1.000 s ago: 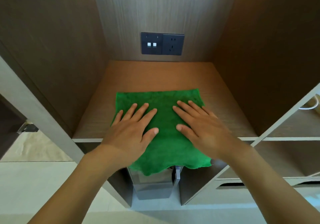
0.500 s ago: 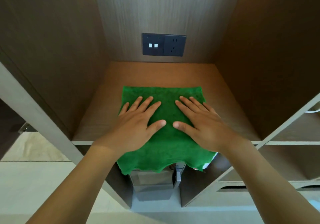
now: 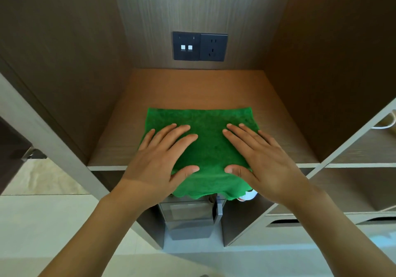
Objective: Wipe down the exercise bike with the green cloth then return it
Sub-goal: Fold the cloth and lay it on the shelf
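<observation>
The green cloth point(image 3: 209, 148) lies spread flat on a wooden shelf point(image 3: 192, 88) inside a cabinet niche. Its near edge hangs a little over the shelf's front lip. My left hand point(image 3: 159, 158) rests flat on the cloth's left half, fingers straight and spread. My right hand point(image 3: 263, 161) presses flat on the right half in the same way. The two thumbs point toward each other with bare cloth between them. The exercise bike is not in view.
A dark switch and socket plate point(image 3: 200, 46) sits on the niche's back wall. Wooden side walls close in on both sides. Below the shelf stands a grey box point(image 3: 188, 218). More shelf compartments point(image 3: 362, 154) open to the right. Pale floor point(image 3: 42, 223) lies at lower left.
Both hands slid the cloth farther back onto the shelf, so less of it hangs over the front edge. The hands have spread slightly apart on it.
</observation>
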